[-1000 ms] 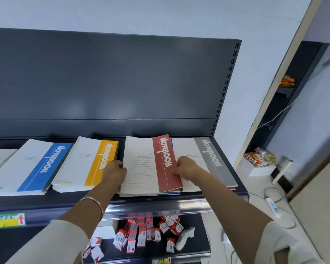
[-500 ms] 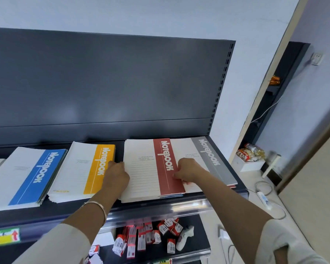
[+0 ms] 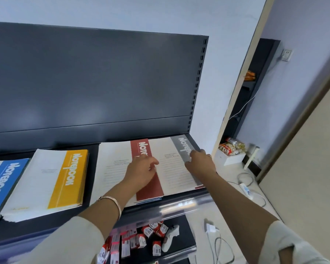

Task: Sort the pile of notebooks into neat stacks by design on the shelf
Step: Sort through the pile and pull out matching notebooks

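Observation:
Several notebook stacks lie side by side on the dark shelf (image 3: 92, 164): a blue-band stack (image 3: 0, 187) at the far left, a yellow-band stack (image 3: 69, 178), then a red-band notebook (image 3: 149, 189) on top of a mixed pile. A grey-band notebook (image 3: 175, 168) overlaps the pile's right side. My left hand (image 3: 141, 172) lies on the red band, thumb on the grey notebook's left edge, fingers curled beneath. My right hand (image 3: 200, 161) pinches the grey band at that notebook's right edge.
A clear price rail (image 3: 179, 204) runs along the shelf front. The lower shelf holds several small red-and-white boxes (image 3: 141, 239) and a white controller (image 3: 170, 239). To the right are a white box of snack packs (image 3: 229, 157), cables and a power strip (image 3: 246, 189).
Both hands have moved right, from the edges of the red-band notebook to the edges of the grey-band one. The camera has swung left and tilted.

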Tool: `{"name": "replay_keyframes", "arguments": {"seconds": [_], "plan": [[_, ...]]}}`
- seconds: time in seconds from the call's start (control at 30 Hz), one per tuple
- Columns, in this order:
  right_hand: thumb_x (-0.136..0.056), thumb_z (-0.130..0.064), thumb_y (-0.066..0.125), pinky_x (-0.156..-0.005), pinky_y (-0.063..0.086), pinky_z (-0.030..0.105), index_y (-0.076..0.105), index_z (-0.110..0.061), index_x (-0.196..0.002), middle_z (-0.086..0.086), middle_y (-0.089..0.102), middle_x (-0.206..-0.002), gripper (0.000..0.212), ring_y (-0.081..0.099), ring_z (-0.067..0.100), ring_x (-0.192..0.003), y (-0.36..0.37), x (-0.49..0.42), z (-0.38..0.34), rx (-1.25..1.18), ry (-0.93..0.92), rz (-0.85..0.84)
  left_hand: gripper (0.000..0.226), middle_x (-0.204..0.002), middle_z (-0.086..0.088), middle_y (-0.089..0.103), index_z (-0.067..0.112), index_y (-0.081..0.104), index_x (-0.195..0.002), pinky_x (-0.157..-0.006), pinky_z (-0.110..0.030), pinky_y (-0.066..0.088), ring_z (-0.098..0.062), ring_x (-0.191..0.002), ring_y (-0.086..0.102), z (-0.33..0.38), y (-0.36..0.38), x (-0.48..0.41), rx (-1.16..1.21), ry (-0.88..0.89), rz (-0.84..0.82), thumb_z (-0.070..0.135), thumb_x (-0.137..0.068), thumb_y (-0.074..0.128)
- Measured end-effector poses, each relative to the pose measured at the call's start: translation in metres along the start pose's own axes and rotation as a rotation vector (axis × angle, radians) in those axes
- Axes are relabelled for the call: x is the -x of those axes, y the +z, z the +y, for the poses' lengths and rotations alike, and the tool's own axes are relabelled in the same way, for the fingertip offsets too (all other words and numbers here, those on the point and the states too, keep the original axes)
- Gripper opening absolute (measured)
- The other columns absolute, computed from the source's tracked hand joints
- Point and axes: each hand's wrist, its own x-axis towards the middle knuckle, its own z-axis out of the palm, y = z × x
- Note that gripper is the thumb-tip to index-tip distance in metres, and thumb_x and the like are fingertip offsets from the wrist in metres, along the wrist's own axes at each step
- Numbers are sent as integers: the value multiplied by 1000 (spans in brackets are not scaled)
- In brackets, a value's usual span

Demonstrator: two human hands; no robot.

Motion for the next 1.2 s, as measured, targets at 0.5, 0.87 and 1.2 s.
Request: {"name": "replay_keyframes", "arguments": {"seconds": [0.5,0.87,1.2], "plan": [[-85,-29,67,-72,44,28,48,-7,-118,10,58,-119,44,58,25,-102,-7,-46,75,-329,-13,-280,32,-131,1,51,26,56,-124,-102,-39,43,-18,-118,48,45,50,-13,-90,-237,-25,22,-92,53],[-93,-14,44,-68,44,32,42,-10,-98,7,52,-96,7,52,25,-83,-32,-73,89,-675,31,-73,48,-133,-6,52,17,34,-144,-89,-31,48,-22,-109,56,68,48,-25,62,-319,32,28,-98,43],[-101,-25,37,-61,48,28,51,-11,-107,2,58,-89,21,57,17,-80,-46,-63,73,-1144,-19,-309,31,-109,-12,63,8,51,-118,-70,-44,53,-29,-83,62,77,26,-49,1180,-610,202,3,-89,60]]}}
